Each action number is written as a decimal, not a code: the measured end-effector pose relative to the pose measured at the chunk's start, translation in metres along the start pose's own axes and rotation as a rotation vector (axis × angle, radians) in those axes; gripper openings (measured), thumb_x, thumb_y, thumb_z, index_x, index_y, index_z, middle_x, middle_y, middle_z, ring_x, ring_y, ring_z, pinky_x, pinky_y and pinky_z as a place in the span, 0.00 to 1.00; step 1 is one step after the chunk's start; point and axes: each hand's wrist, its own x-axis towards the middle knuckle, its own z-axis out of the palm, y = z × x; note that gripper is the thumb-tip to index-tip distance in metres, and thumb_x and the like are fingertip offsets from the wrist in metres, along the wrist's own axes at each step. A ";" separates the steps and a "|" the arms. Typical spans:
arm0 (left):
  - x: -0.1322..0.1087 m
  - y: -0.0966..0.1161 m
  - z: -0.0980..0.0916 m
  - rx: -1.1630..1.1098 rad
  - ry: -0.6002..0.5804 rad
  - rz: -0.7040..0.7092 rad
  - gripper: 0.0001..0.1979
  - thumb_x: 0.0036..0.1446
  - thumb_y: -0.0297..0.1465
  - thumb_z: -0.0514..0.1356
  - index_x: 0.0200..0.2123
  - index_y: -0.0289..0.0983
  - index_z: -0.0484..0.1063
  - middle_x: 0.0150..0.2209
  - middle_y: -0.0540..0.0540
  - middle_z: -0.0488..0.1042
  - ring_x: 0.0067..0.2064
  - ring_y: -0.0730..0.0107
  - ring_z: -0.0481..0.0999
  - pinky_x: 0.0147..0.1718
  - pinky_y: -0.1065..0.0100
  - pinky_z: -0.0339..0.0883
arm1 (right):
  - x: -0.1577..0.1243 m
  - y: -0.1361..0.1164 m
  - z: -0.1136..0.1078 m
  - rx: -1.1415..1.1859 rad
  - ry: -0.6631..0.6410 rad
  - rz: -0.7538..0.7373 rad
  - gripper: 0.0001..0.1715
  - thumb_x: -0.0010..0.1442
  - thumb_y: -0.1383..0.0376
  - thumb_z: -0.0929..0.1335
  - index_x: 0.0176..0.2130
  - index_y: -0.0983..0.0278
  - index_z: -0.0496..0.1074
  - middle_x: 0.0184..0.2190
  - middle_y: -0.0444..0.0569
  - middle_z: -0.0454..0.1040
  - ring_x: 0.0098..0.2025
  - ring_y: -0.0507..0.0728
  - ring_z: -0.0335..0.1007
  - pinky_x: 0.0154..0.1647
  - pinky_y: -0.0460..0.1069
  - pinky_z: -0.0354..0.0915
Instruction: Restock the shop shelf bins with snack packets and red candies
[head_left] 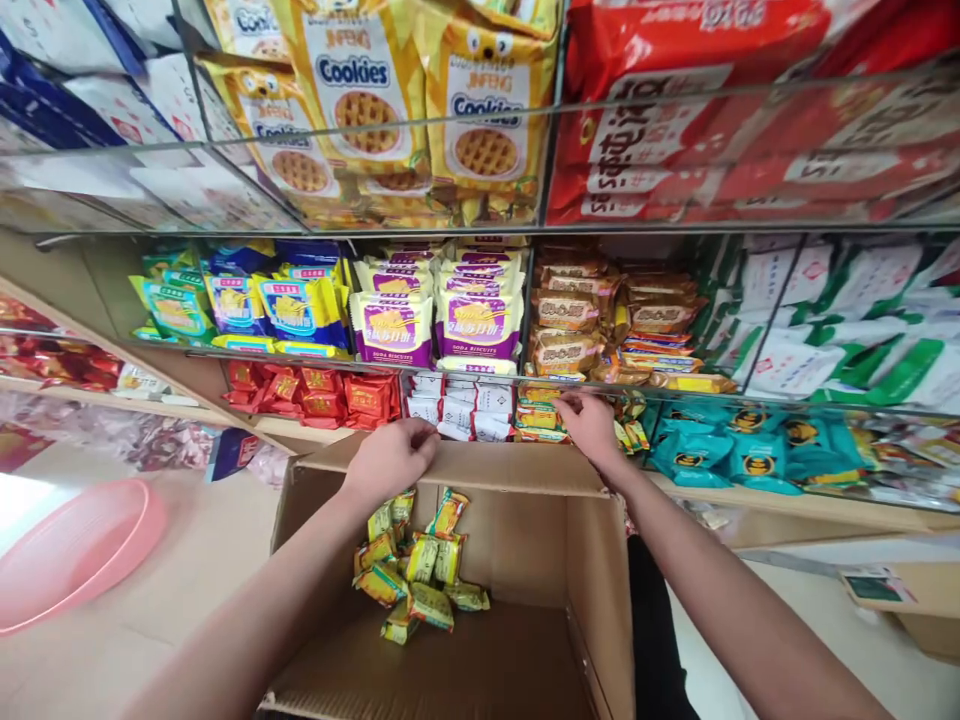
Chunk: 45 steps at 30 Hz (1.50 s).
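An open cardboard box [525,545] stands below the shelf, with several small yellow snack packets [431,605] lying loose at its left inside. My left hand [394,460] lies over the box's far flap, its fingers curled together by the shelf's front edge; whatever they grip is hidden. Just left of my right hand [592,430] are stacked yellow snack packets [540,420] on the lowest shelf. The right fingertips are pinched together against that stack, and I cannot make out what is between them. White packets [457,405] fill the compartment between the two hands.
Red packets [322,395] are left of the white ones, and teal packets [750,445] are to the right. Above are soda biscuits [480,315] and cookie bags [360,100] behind clear panels. A pink basin [82,545] stands on the floor at left, another cardboard box [915,600] at right.
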 end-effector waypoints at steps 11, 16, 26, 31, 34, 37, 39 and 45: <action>-0.004 -0.001 0.001 0.000 0.018 -0.001 0.15 0.52 0.41 0.49 0.35 0.43 0.72 0.32 0.49 0.75 0.33 0.66 0.72 0.29 0.70 0.61 | 0.010 0.002 0.001 -0.225 -0.144 -0.086 0.09 0.50 0.65 0.64 0.28 0.65 0.73 0.28 0.52 0.76 0.32 0.59 0.71 0.34 0.50 0.62; -0.005 -0.002 0.003 0.024 0.003 0.001 0.16 0.52 0.42 0.49 0.36 0.43 0.72 0.33 0.49 0.75 0.33 0.66 0.72 0.29 0.69 0.61 | 0.002 -0.002 -0.014 -0.179 -0.179 -0.078 0.10 0.50 0.62 0.64 0.29 0.64 0.72 0.27 0.49 0.75 0.30 0.58 0.70 0.33 0.49 0.62; 0.003 -0.006 0.011 -0.021 0.076 0.053 0.14 0.52 0.41 0.51 0.36 0.43 0.72 0.31 0.49 0.75 0.32 0.66 0.72 0.28 0.70 0.61 | -0.057 0.027 -0.071 0.097 -0.059 0.089 0.14 0.48 0.57 0.66 0.30 0.64 0.71 0.25 0.48 0.72 0.26 0.54 0.67 0.30 0.50 0.63; -0.024 -0.009 0.018 -0.077 0.422 0.438 0.13 0.54 0.31 0.49 0.40 0.37 0.70 0.34 0.44 0.73 0.39 0.66 0.70 0.39 0.64 0.61 | -0.115 -0.005 -0.089 0.370 0.077 0.202 0.15 0.48 0.56 0.68 0.33 0.63 0.71 0.29 0.46 0.73 0.30 0.52 0.67 0.32 0.49 0.64; -0.061 -0.013 0.050 -0.056 0.327 0.797 0.13 0.52 0.27 0.51 0.40 0.40 0.69 0.33 0.45 0.72 0.38 0.66 0.68 0.41 0.61 0.60 | -0.153 -0.024 -0.088 0.388 0.146 0.228 0.15 0.50 0.56 0.67 0.36 0.63 0.70 0.31 0.48 0.72 0.31 0.53 0.66 0.33 0.49 0.64; -0.078 -0.023 0.104 -0.004 -0.016 0.714 0.19 0.52 0.25 0.51 0.49 0.40 0.63 0.46 0.43 0.66 0.47 0.65 0.65 0.45 0.65 0.60 | -0.179 -0.029 -0.072 0.384 0.152 0.217 0.21 0.50 0.56 0.67 0.42 0.63 0.66 0.34 0.50 0.71 0.33 0.54 0.67 0.34 0.51 0.65; -0.069 -0.030 0.140 0.065 -0.069 0.360 0.26 0.51 0.28 0.54 0.55 0.39 0.55 0.54 0.40 0.57 0.52 0.60 0.61 0.46 0.63 0.60 | -0.186 -0.025 -0.058 0.343 0.159 0.237 0.23 0.50 0.56 0.66 0.44 0.64 0.63 0.35 0.52 0.71 0.33 0.55 0.67 0.35 0.52 0.65; -0.030 -0.043 0.179 0.122 -0.194 -0.088 0.33 0.45 0.30 0.59 0.55 0.35 0.51 0.48 0.36 0.62 0.48 0.52 0.65 0.43 0.58 0.60 | -0.187 -0.021 -0.045 0.342 0.167 0.282 0.21 0.52 0.55 0.64 0.43 0.64 0.63 0.37 0.53 0.71 0.33 0.56 0.67 0.35 0.52 0.65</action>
